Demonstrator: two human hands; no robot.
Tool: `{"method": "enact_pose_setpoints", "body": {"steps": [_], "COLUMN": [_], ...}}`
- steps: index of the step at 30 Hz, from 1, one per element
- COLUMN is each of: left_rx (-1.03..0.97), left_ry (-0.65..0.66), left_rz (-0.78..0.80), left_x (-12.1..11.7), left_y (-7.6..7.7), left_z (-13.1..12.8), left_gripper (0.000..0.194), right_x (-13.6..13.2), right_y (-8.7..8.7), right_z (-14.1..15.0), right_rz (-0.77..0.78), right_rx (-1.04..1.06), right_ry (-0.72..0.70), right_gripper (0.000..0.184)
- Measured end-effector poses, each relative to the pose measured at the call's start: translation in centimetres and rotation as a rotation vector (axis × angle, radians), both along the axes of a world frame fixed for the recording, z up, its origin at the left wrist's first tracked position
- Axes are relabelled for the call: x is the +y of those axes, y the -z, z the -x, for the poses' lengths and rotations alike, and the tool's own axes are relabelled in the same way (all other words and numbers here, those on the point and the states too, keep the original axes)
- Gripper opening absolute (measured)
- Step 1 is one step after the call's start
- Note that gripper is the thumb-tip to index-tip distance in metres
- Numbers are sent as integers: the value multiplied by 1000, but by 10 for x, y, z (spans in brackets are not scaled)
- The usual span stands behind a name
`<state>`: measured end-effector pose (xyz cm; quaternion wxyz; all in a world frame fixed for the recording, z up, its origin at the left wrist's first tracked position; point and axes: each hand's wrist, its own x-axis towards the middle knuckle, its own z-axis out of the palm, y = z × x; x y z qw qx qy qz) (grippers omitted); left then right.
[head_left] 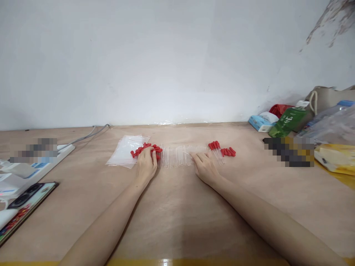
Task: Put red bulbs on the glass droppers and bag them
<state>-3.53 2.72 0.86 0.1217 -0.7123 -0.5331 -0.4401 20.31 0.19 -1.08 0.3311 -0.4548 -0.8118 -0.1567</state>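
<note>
A pile of red rubber bulbs [140, 150] lies left of the middle of the table. My left hand [146, 162] is closed over its right side, fingers curled down among the bulbs; the fingertips are partly hidden. Beside it runs a row of clear thin dropper tubes [174, 157], laid side by side. My right hand [205, 166] reaches over the row's right part, its fingers pinched at the end of a slanted clear tube [186, 153]. Farther right lie several droppers with red bulbs fitted [214, 145] and a small group of red bulbs [228, 152].
Clear plastic bags [124, 151] lie behind the left hand. At left are a power strip [52, 162], a cable [85, 137] and a phone [30, 203]. A tissue pack [262, 122], a green bottle [288, 120] and plastic bags [330, 122] stand at right by the wall.
</note>
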Motion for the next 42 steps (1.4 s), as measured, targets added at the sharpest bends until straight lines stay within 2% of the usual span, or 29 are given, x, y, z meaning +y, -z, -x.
{"method": "enact_pose_setpoints", "body": {"steps": [4, 7, 9, 11, 14, 17, 21, 26, 32, 37, 42], "left_rx": [-270, -491, -605, -651, -587, -500, -447, -259, -191, -152, -77], "left_ry": [196, 370, 441, 486, 502, 470, 521, 528, 568, 629, 627], "left_rz": [30, 178, 291, 397, 458, 426, 396, 313, 288, 341, 350], "left_x": [-13, -22, -27, -29, -31, -33, -34, -35, -38, -42, -47], "left_y": [-4, 3, 9, 15, 17, 16, 13, 9, 7, 5, 2], "left_z": [-13, -27, -34, -37, -37, -36, -37, -36, -35, -36, -37], "left_gripper": [24, 15, 12, 16, 18, 17, 18, 16, 16, 16, 14], "right_x": [-3, -7, -10, -12, -14, -17, -18, -18, -15, -14, -17], "right_y": [-3, -8, -11, -13, -14, -13, -12, -11, -10, -10, -12], "right_z": [1, 1, 1, 2, 5, 8, 11, 10, 4, -1, 0], "right_rz": [20, 40, 55, 65, 76, 98, 123, 172, 212, 195, 109], "right_rx": [87, 141, 152, 150, 154, 171, 184, 160, 151, 95, 35], "right_ry": [-12, -9, -21, -48, -87, -110, -137, -211, -304, -323, -276], "right_gripper": [26, 22, 22, 21, 21, 21, 20, 21, 22, 22, 22]}}
